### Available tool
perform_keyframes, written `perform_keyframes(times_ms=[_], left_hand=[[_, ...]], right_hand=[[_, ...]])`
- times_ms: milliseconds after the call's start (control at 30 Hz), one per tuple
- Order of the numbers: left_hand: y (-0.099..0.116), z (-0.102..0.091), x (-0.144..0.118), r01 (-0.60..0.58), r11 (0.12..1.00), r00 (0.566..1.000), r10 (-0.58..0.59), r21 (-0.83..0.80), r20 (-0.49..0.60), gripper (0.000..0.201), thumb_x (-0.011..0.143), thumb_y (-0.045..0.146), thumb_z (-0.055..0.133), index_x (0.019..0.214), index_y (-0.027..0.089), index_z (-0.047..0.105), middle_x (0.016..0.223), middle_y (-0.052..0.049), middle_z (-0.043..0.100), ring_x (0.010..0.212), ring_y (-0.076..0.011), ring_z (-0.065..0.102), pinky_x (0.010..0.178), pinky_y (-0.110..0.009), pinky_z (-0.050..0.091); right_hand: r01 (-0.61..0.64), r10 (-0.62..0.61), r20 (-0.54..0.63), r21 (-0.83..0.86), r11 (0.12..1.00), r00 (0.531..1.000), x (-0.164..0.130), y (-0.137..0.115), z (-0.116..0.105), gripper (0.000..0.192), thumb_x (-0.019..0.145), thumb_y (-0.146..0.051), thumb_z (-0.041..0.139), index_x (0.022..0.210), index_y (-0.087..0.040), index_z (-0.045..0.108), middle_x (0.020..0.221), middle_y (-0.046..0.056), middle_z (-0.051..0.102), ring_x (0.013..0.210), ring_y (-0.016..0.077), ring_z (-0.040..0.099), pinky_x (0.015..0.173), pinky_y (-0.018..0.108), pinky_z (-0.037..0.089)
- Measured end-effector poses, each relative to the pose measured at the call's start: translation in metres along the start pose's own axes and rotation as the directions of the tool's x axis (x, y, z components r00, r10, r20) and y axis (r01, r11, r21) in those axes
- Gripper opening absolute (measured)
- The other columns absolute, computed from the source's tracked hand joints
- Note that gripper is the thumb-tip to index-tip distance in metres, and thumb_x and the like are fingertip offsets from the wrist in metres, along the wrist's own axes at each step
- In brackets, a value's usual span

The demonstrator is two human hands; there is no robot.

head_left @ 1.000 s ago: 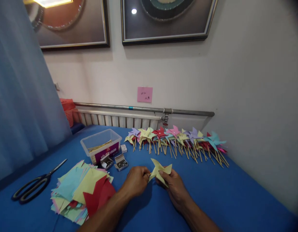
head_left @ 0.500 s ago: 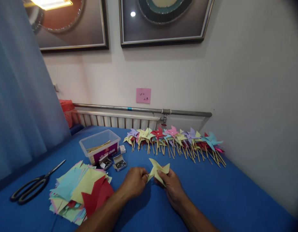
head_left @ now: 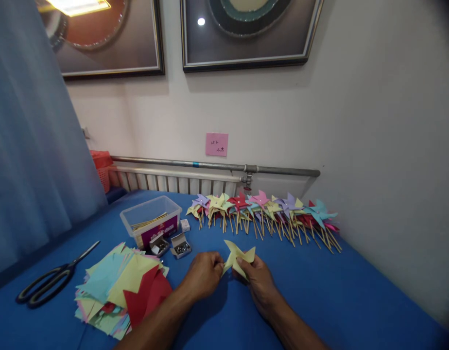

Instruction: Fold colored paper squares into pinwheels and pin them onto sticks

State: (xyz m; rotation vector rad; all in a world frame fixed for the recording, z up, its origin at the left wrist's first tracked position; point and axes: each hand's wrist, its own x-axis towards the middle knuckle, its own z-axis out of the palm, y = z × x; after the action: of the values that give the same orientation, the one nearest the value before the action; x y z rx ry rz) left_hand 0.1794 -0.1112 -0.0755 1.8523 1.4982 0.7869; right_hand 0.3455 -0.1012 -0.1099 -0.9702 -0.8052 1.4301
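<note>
A pale yellow paper pinwheel [head_left: 232, 257] with folded blades is held above the blue table, between both hands. My right hand [head_left: 261, 284] grips it from the right, thumb pressed on its centre and fingers behind. My left hand [head_left: 204, 274] is closed, its fingertips pinched at the tip of the pinwheel's lower left blade. Anything small inside those left fingers is hidden. No stick shows on this pinwheel. Left of my left hand lies a pile of coloured paper pieces [head_left: 117, 279], a red piece [head_left: 146, 296] on top, partly covered by my left forearm.
Finished pinwheels on sticks [head_left: 261, 200] lie in a row at the back. A clear plastic box [head_left: 151, 223] holds thin sticks. Beside it stand two open small boxes of metal pins [head_left: 181, 247] and a small white box [head_left: 184, 225]. Black-handled scissors [head_left: 57, 277] lie far left.
Hardly anything differs. The view has shifted very slightly, and both hands keep the same hold at the yellow pinwheel.
</note>
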Motion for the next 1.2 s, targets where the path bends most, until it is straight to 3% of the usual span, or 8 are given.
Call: perform_keyframes(times_ms=[433,967,1200], left_hand=[[-0.0043,0.0063,0.0029,0.019,1.000,1.000,-0.019,-0.010,-0.006,0.017,0.081,0.019,0.049,0.075,0.017,0.064,0.064,0.002,0.059,0.061,-0.0114,0.050,0.056,-0.023,0.029],[-0.0014,0.0070,0.0018,0.012,1.000,1.000,-0.011,0.023,-0.026,0.018,0.083,0.020,0.050,0.077,0.017,0.066,0.065,0.001,0.062,0.062,-0.0116,0.052,0.058,-0.023,0.030],[-0.0005,0.0095,0.0008,0.007,0.999,0.998,-0.005,0.040,-0.065,0.017,0.084,0.020,0.051,0.078,0.018,0.067,0.067,0.001,0.063,0.065,-0.0122,0.053,0.059,-0.024,0.030]], right_hand=[[0.045,-0.045,0.025,0.021,0.999,0.999,0.0017,0.0024,-0.0021,0.031,0.060,-0.036,0.087,0.077,-0.019,0.067,0.064,-0.003,0.069,0.058,0.0155,0.060,0.060,0.027,0.047],[0.046,-0.047,0.049,0.028,0.999,0.998,0.0031,0.0016,-0.0019,0.030,0.060,-0.031,0.085,0.081,-0.019,0.069,0.070,0.001,0.073,0.074,0.0238,0.069,0.063,0.029,0.049],[0.049,-0.049,0.027,0.007,0.999,0.998,0.0030,0.0014,-0.0023,0.030,0.060,-0.033,0.085,0.080,-0.018,0.069,0.064,0.000,0.071,0.066,0.0216,0.067,0.061,0.029,0.048]])
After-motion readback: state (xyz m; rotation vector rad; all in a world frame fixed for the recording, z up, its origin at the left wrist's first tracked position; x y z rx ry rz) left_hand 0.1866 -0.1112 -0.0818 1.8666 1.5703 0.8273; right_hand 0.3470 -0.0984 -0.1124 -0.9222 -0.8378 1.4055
